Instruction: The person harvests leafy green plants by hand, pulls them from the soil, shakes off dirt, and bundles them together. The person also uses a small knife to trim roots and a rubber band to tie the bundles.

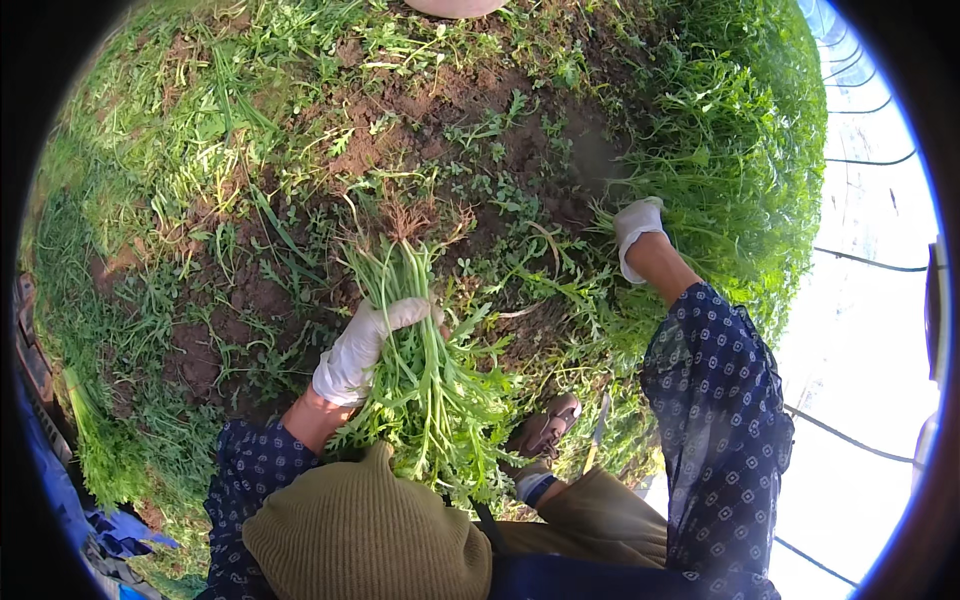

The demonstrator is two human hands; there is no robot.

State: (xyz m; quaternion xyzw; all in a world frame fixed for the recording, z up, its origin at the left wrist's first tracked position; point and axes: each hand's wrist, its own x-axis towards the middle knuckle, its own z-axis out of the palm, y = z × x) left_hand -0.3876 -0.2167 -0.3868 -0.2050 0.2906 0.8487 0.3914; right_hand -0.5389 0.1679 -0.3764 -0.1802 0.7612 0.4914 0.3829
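Observation:
My left hand (365, 346), in a thin white glove, is closed round a bunch of leafy greens (431, 367). The bunch's reddish-brown roots point away from me, and its feathery leaves hang toward my knees. Out to the right, my gloved right hand (640, 231) reaches into the edge of the standing greens (739, 165). Pale stems and roots show just beyond its fingers. The fingertips themselves are hidden, so I cannot tell how firmly they grip.
Brown soil (367, 150) strewn with loose greens spreads ahead. At the far left lies another bundle of greens (97, 442), near blue sheeting (52, 465). A pale round object (457, 6) shows at the top edge. Plastic sheeting (862, 322) with dark cords borders the right. My shoe (551, 427) rests below.

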